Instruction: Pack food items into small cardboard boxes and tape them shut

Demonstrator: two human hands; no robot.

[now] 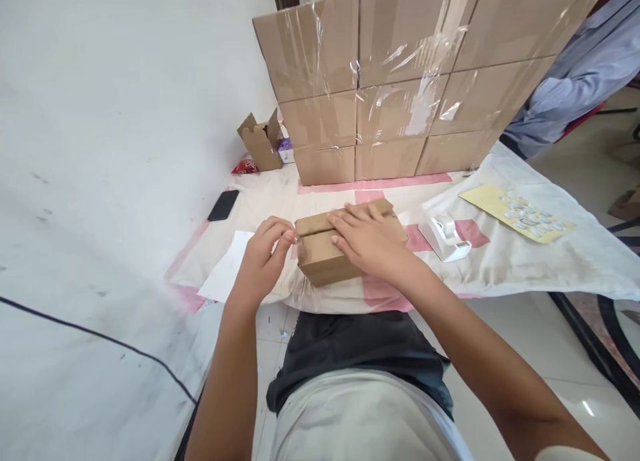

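- At the clock's centre, a closed cardboard box (325,253) rests on a cloth (505,274).
- At nine o'clock, the left hand (263,253) pinches beside its end, on what I cannot tell.
- On top, the right hand (369,239) lies flat, fingers slightly spread.
- At three o'clock, a tape dispenser (445,237).
- Apparently, taping is underway; next calls for smooth, steady pressure.

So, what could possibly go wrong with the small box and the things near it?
The small box sits near the front edge of the cloth-covered table, so a pull toward the body might tip it off. The right hand lies spread on its top; pressing hard could dent the cardboard. The left hand is close to the white paper and might knock it down.
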